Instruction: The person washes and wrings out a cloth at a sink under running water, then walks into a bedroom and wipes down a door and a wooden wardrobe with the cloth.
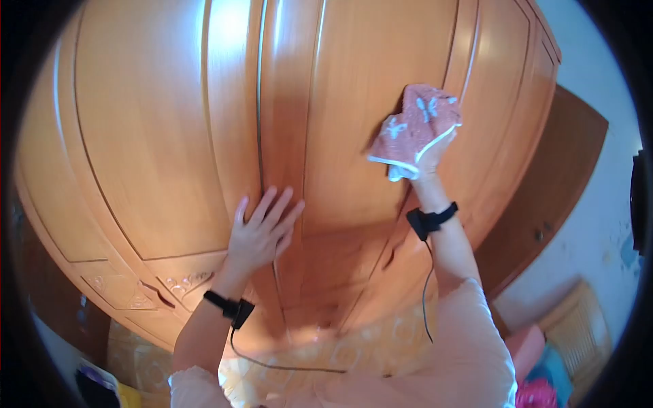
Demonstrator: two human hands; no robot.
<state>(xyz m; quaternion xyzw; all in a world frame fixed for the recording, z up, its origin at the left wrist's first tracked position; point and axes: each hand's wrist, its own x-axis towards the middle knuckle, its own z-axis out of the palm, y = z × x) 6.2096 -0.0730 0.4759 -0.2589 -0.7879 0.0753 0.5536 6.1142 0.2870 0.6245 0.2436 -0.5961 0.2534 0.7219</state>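
1. Glossy orange-brown wooden wardrobe (pixel 149 136) doors fill most of my feed, with everything nearer set against them.
2. Closest to me is the wearer's pale shirt (pixel 469 347), its short sleeves ending above bare forearms.
3. Black wrist straps (pixel 432 219) with small boxes circle both wrists, and thin black cables (pixel 424 299) trail from them.
4. I see the left hand (pixel 258 234) open, fingers spread over the wardrobe front beside the vertical seam between doors.
5. Higher up, the right hand (pixel 433 158) grips a pink towel (pixel 423 126) with white edging and pale bow-like motifs; the towel hides most of the fingers. It is up at a door panel, well to the right of the left hand.
6. Below lies a swirl-patterned floor (pixel 381 340).
7. Past the wardrobe's right side I make out a brown door (pixel 558 183) with a knob (pixel 539 236), and a whitish wall (pixel 592 61).
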